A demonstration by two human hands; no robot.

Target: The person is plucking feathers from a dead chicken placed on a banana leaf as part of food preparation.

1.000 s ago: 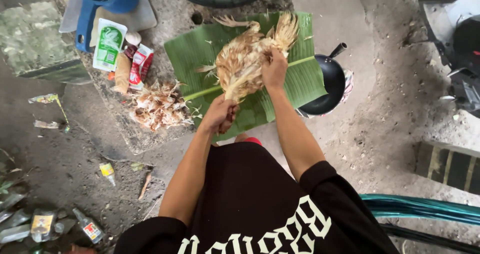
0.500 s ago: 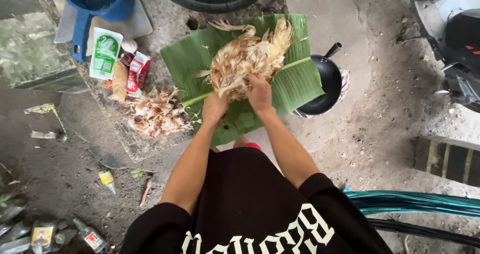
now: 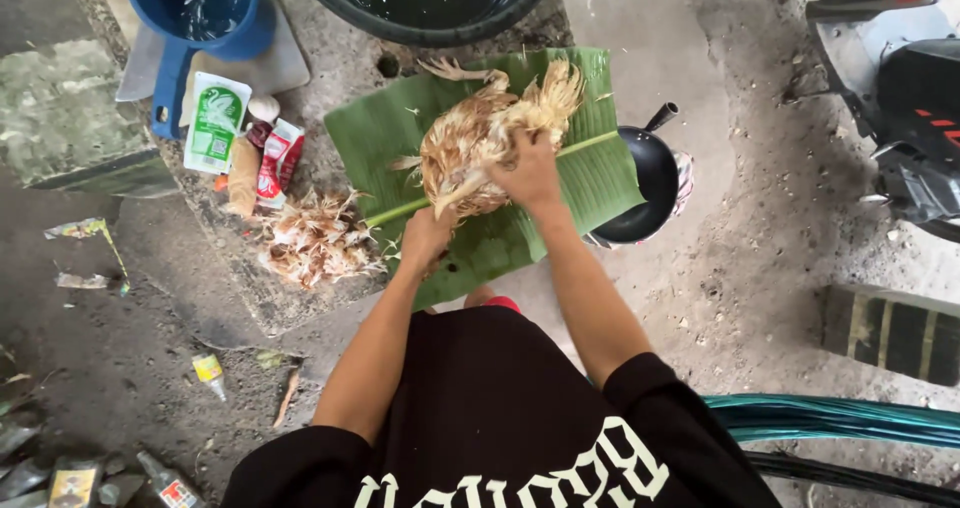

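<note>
The plucking looks partly done — a heap of pulled feathers [image 3: 318,240] lies left of the banana leaf [image 3: 590,173], yet the chicken [image 3: 478,143] on the leaf is mostly feathered. Its long axis runs near-left to far-right, feet toward the far side. The right hand [image 3: 528,173] grips its body; the left hand [image 3: 425,238] is closed at its near end — on what, I cannot tell.

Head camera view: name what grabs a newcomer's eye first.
A half-plucked chicken lies on a green banana leaf at centre, the right hand pressing on it, the left hand at its near end. A pile of plucked feathers lies left of the leaf, a black pan right.
</note>
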